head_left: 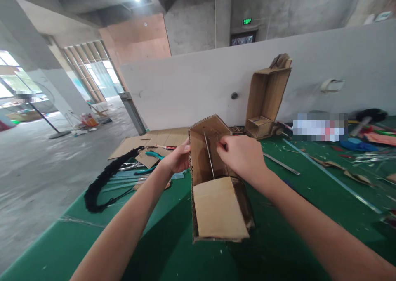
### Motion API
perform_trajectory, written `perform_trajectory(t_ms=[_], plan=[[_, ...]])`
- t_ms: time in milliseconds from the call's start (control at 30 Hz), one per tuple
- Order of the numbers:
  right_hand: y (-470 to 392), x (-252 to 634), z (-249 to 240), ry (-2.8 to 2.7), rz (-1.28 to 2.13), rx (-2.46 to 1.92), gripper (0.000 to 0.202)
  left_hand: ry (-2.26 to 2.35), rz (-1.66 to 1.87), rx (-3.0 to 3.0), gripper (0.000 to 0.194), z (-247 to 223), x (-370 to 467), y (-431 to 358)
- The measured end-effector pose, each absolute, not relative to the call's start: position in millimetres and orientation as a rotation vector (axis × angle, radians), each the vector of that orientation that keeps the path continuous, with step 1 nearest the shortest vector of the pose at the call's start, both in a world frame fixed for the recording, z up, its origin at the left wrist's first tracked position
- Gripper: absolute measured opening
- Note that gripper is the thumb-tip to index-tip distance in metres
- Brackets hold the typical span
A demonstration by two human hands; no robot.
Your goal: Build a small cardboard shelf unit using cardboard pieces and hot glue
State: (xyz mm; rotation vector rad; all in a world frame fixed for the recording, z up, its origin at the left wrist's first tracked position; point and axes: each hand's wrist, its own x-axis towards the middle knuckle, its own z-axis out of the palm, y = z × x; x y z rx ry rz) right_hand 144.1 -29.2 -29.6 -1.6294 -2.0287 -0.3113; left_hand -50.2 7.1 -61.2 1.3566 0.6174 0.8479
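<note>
A long open cardboard box is held up above the green table, tilted with its far end higher. My left hand is closed on its left wall, the fingers partly hidden behind the cardboard. My right hand is curled over the right side, thumb and index finger pinched inside the box; what lies between them is hidden. A thin metal rod runs lengthwise inside. A pale square panel covers the near end, and a dark rounded part shows along the lower right side.
A second cardboard body stands against the white partition. Left on the green table lie teal-handled pliers, clear strips, cardboard scraps and a black fuzzy cord. A metal ruler-like strip and a long clear strip lie right.
</note>
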Motion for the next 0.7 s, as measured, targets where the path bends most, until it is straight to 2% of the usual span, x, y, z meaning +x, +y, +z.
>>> perform_trajectory(t_ms=[467, 600, 700], plan=[[-29.8, 151.6, -25.4, -1.949, -0.227, -1.536, 0.039, 0.613, 0.87, 1.353, 0.085, -66.6, -49.0, 9.3], [-39.8, 151.4, -13.9, -1.968, 0.088, -1.281, 0.041, 0.626, 0.903, 1.456, 0.086, -61.4, -52.8, 11.4], [-46.8, 147.6, -10.7, -2.005, 0.236, -1.125, 0.028, 0.616, 0.968, 1.662, 0.087, -48.1, -54.3, 8.5]])
